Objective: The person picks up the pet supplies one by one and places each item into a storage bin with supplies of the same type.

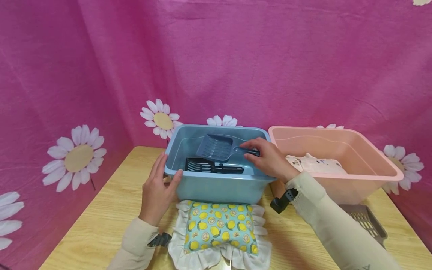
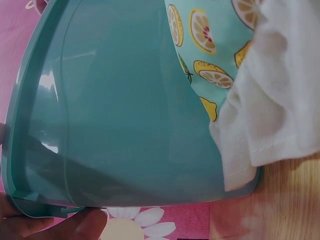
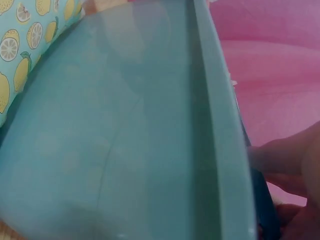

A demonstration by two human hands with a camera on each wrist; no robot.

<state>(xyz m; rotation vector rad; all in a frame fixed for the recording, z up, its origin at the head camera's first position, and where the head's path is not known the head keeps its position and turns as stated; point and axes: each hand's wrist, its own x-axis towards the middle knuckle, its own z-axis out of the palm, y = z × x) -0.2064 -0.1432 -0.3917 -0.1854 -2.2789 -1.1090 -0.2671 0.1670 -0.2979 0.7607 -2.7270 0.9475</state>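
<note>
In the head view my right hand (image 1: 270,159) pinches the handle of a blue slotted scoop (image 1: 217,147), held tilted inside the blue bin (image 1: 219,187). Beneath it in the bin lies a black slotted scoop (image 1: 214,167). My left hand (image 1: 158,189) rests on the bin's front left corner, fingers on the rim and thumb at the front edge. The left wrist view shows that thumb (image 2: 87,225) against the rim of the bin (image 2: 120,115). In the right wrist view, fingers (image 3: 287,160) hold the dark handle (image 3: 266,205) beyond the bin's rim (image 3: 225,125).
A lemon-print cushion (image 1: 217,228) with white ruffles lies before the blue bin. To the right stands a pink bin (image 1: 357,187) holding a pale printed cloth item (image 1: 318,165). A brown slotted scoop (image 1: 366,221) lies in front of the pink bin. A pink floral curtain (image 1: 216,67) hangs behind.
</note>
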